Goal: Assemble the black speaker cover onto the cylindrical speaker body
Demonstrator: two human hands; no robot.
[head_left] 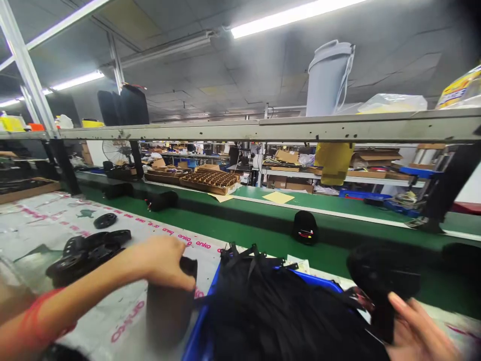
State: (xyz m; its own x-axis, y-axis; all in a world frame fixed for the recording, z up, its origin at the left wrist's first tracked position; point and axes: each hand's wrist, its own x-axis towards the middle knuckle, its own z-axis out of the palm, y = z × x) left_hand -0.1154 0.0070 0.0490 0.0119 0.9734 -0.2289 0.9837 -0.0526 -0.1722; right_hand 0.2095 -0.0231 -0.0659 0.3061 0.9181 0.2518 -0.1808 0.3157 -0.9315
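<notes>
My left hand (163, 260) grips the top of a black cylindrical part (169, 306) standing on the printed plastic sheet beside a blue bin (199, 331). The bin is heaped with black fabric pieces and straps (270, 306). At the lower right, my right hand (417, 331) holds the stem of a black rounded part (379, 281) just above the bin's right end; it is blurred. A red band sits on my left forearm.
A pile of black round discs (80, 253) lies left on the plastic sheet (124, 321). A green conveyor belt (240, 230) carries black parts (305, 227). Cardboard trays (208, 181) stand behind. A grey bottle (327, 80) rests on the overhead shelf (263, 129).
</notes>
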